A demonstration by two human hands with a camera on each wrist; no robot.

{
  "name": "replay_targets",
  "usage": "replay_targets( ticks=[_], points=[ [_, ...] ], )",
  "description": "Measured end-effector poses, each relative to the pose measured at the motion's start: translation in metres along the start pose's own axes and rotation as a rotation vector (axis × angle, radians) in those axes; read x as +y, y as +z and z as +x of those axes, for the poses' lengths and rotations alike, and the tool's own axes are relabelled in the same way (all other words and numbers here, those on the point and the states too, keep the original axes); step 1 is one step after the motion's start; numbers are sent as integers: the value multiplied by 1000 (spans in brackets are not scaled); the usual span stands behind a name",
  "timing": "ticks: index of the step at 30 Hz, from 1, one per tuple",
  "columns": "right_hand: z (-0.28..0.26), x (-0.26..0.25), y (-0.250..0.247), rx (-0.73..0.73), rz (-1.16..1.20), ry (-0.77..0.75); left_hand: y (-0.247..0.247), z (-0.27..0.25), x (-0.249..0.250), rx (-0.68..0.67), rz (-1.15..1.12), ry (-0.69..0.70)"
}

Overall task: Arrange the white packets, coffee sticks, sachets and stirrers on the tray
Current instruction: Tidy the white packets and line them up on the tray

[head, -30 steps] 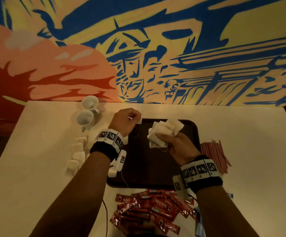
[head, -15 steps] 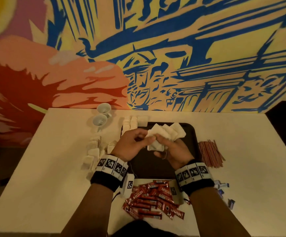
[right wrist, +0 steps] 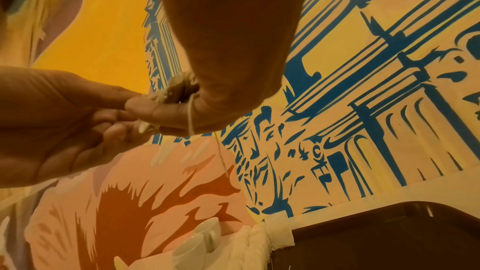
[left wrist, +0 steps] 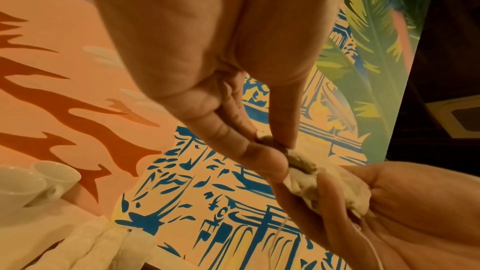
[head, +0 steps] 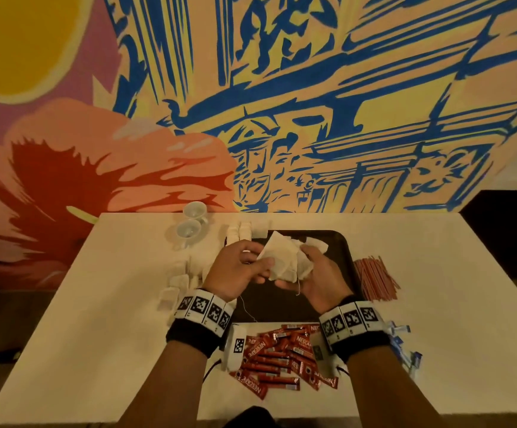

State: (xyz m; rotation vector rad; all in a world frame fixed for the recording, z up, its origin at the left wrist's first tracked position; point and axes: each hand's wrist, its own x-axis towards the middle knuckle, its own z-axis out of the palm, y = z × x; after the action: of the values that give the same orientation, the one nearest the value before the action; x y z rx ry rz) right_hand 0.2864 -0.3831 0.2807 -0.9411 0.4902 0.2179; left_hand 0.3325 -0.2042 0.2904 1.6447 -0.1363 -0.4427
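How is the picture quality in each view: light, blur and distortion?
Head view: dim warm light, wide-angle bending of the table edges, fairly sharp. Left wrist view: left hand looms large and soft. Right wrist view: right hand dark, mural clear.

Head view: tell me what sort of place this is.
Probably a café or hotel coffee corner: a painted mural wall, two white cups on a table, and Nescafé sticks beside a dark tray.
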Motion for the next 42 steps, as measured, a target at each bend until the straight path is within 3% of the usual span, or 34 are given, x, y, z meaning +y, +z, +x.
replay_targets(
  ticks=[6, 11, 15, 23, 42],
  points=[
    [-17, -4, 6, -85, -6, -46, 3, -8, 3, 58, -3, -10],
    [-16, -14, 6, -163, -181, -77, 13, -8, 8, 75, 41, 17],
    [-8, -28, -1, -139, -226, -123, 24, -1, 17, 117, 5, -1],
    [-2, -63, -23, -170, -319, -168, 60, 9, 37, 37, -107, -74],
    [30, -107, -93, 247, -61, -159, 102, 25, 44, 160, -69, -79]
  ],
)
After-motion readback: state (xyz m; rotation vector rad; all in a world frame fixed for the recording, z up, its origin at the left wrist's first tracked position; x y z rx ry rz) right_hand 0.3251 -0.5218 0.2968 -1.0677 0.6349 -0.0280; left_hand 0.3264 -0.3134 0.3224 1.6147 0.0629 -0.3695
